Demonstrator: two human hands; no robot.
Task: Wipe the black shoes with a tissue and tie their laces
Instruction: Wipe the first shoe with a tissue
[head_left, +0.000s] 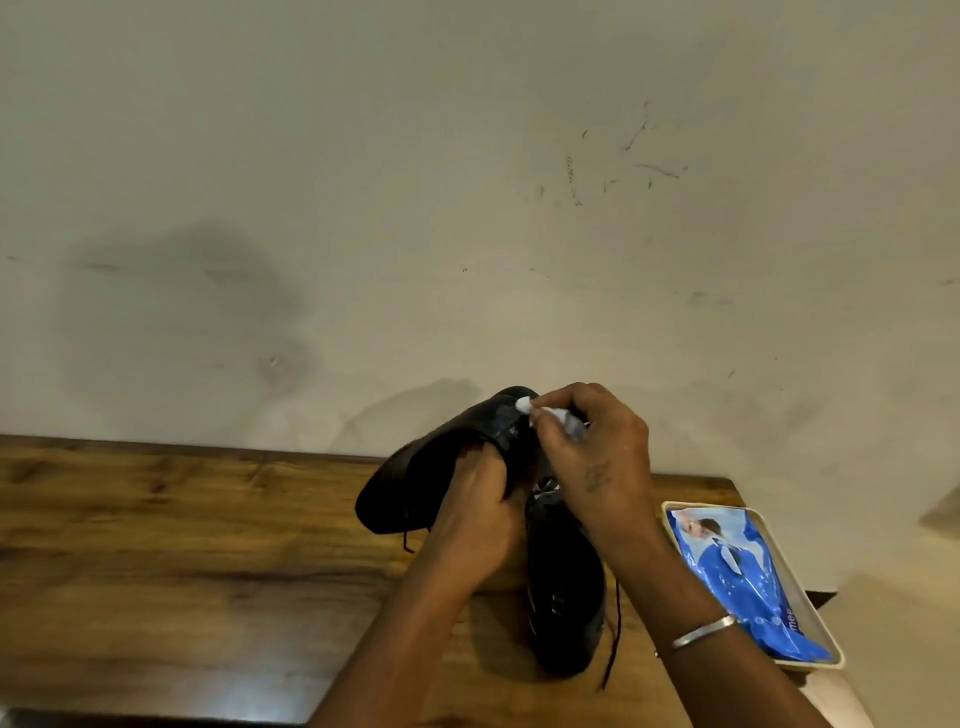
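The left grip (478, 519) clasps one black shoe (415, 483), raised and tilted above the counter (182, 545) towards its back edge. The right grip (592, 452) pinches a white tissue (522, 404) against that shoe's upper end. The second shoe (566, 597) lies on the counter below the hands, its lace (615, 623) trailing loose. At the counter's right edge, a tray (717, 505) holds a blue packet (737, 577).

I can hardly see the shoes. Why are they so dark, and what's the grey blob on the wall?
Head view: dim light leaves the held shoe and the other shoe on the table almost featureless black; the grey patch on the wall is soft-edged, shadow or stain, cannot tell; the white tissue in the right hand stands out.
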